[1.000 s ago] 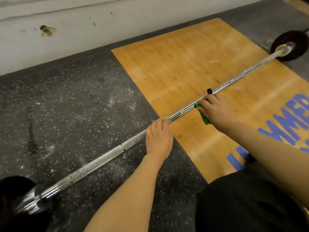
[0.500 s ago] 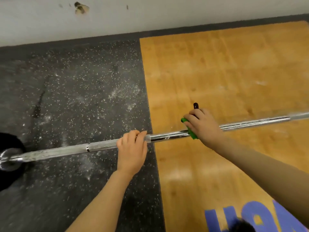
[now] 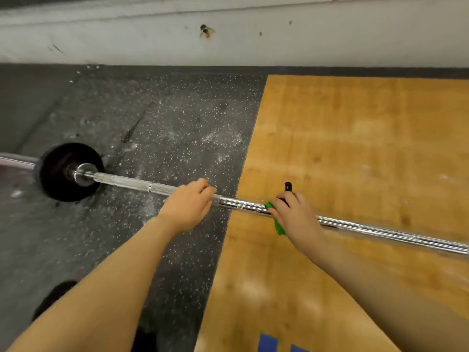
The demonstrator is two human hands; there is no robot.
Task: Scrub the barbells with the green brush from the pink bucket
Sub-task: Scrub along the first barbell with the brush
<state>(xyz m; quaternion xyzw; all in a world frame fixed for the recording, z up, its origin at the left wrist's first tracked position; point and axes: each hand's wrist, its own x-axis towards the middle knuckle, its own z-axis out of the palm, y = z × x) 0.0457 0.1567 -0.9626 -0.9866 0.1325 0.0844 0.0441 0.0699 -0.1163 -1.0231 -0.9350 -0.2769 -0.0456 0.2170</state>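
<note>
**Brush on the bar, other hand pinning it**

Your barbell (image 3: 253,205) is lying on the floor, running from the black plate (image 3: 67,171) on the speckled rubber flooring (image 3: 152,128) across onto the wooden platform (image 3: 355,148). Looks to me like the plate keeps the shaft lifted just enough that you can get a brush around it.

Your left hand (image 3: 189,207) comes in from above with the fingers curled over the shaft, right near the seam between rubber and wood. My guess is that's there to stop the bar rolling while you scrub. Arm's stretched out long and fairly straight.

Your right hand (image 3: 295,214) is just beside it on the wood side, fingers wrapped round the green brush (image 3: 278,223), which sits pressed across the bar. The black handle tip pokes out past your knuckles on the far side. Wrist is angled down onto the shaft, so you can lean into it.

No pink bucket in view.
</note>
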